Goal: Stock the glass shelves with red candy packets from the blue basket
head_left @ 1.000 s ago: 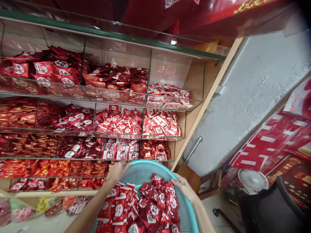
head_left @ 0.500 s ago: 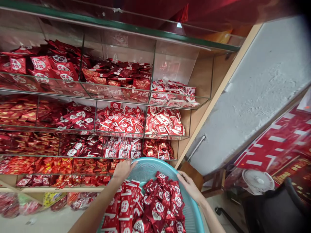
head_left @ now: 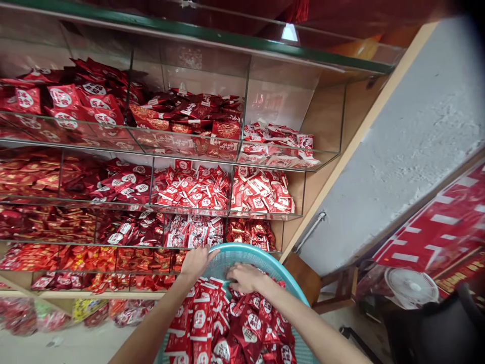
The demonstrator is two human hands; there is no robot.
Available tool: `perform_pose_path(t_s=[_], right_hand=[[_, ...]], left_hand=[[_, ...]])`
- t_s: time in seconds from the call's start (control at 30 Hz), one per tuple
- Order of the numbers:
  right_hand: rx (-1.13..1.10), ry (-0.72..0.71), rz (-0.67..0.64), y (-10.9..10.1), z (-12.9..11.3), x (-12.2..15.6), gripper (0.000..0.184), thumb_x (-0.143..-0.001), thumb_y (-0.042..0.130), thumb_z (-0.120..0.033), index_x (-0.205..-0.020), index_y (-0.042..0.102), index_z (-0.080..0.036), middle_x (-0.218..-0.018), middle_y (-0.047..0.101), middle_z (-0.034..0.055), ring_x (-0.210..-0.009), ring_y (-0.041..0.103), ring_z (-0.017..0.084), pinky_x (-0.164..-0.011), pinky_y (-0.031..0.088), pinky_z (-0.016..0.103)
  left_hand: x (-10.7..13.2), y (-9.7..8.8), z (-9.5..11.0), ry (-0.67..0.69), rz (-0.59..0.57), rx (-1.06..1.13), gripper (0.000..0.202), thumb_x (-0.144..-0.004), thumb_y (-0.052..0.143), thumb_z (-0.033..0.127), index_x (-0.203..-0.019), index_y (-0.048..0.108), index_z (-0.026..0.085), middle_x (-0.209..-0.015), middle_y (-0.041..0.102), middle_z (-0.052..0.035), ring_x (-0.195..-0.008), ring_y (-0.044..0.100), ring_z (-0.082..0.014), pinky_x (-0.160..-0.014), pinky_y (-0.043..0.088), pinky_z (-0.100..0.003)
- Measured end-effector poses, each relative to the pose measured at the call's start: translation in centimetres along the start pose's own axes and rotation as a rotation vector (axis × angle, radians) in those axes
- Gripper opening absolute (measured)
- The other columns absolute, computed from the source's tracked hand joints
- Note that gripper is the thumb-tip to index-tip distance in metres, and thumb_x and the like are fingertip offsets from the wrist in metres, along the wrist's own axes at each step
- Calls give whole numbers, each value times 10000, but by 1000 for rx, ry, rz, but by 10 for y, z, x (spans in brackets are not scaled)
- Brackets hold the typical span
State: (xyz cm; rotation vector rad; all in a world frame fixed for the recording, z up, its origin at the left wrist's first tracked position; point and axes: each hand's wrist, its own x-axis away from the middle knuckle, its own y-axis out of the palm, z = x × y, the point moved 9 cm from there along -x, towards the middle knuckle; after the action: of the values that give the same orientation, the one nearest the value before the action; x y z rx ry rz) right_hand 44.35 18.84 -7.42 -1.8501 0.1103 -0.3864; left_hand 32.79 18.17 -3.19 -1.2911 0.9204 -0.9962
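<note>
Teal basket (head_left: 265,254) sits low in front of the person, heaped with red packets (head_left: 242,323). Left hand (head_left: 194,263) grips the far rim, fingers curled over it. Right hand (head_left: 246,277) rests on the pile near the far rim, fingers bent into the packets; can't tell if any is held. Glass shelves (head_left: 326,121) of red packets stand behind.

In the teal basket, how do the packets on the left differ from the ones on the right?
The left packets are brighter red, long and narrow, lying in rows; the right packets are darker, glossier, squarer and jumbled. The right hand rests on the right packets, while the left hand, gripping the basket rim, sits just beyond the left packets. Both bear a white round emblem.
</note>
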Motion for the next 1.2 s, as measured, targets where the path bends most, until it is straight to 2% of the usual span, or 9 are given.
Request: perform_pose_path(t_s=[0.1, 0.27, 0.5, 0.63, 0.73, 1.03, 1.2], right_hand=[[89, -30, -42, 20, 3, -8, 331, -718, 500, -373, -937, 626, -158, -934, 613, 99, -896, 540, 250, -746, 430, 358], [37, 22, -71, 31, 15, 2, 410, -751, 441, -449, -989, 606, -160, -995, 569, 100, -904, 532, 237, -804, 414, 369], [-1, 93, -56, 28, 21, 16, 399, -780, 414, -455, -1026, 573, -185, -1001, 538, 88, -944, 507, 221, -825, 391, 355], [-13, 131, -3, 19, 20, 23, 422, -798, 366, -494, -1034, 563, -206, -1032, 528, 96, -996, 470, 251, -837, 360, 418], [-29, 164, -12, 20, 20, 27, 413, -804, 357, -487, -1043, 555, -214, -1062, 533, 99, -999, 472, 262, -835, 345, 446], [-106, 231, 37, 21, 24, 47, 449, -821, 301, -515, -1074, 524, -218, -1061, 522, 94, -996, 459, 257, -819, 354, 419], [-123, 302, 88, 21, 21, 61, 463, -840, 229, -528, -1079, 505, -244, -1037, 517, 80, -989, 442, 244, -819, 345, 422]], left_hand=[[-2, -1, 0, 15, 16, -4, 646, -819, 143, 576, -988, 571, 123, -812, 633, -161, -805, 607, -257, -675, 442, -329], [-4, 3, 0, 50, 29, -17, 688, -807, 103, 596, -996, 563, 120, -797, 632, -161, -778, 611, -258, -648, 447, -340], [-6, 2, 0, 62, 55, -24, 700, -785, 111, 624, -983, 563, 128, -763, 633, -146, -764, 613, -268, -640, 443, -340], [-6, 3, 0, 46, 21, -7, 706, -780, 124, 632, -993, 558, 118, -772, 631, -153, -782, 608, -264, -661, 435, -335], [-6, 3, -1, 34, 9, -4, 689, -787, 141, 624, -1011, 554, 120, -811, 628, -163, -809, 601, -263, -687, 429, -342], [-6, 0, 0, 67, 16, -19, 651, -820, 121, 573, -1019, 550, 125, -797, 633, -165, -803, 603, -269, -685, 428, -353], [-7, 0, -2, 41, -14, -6, 646, -815, 145, 581, -1033, 552, 129, -854, 628, -171, -832, 599, -261, -710, 424, -341]])
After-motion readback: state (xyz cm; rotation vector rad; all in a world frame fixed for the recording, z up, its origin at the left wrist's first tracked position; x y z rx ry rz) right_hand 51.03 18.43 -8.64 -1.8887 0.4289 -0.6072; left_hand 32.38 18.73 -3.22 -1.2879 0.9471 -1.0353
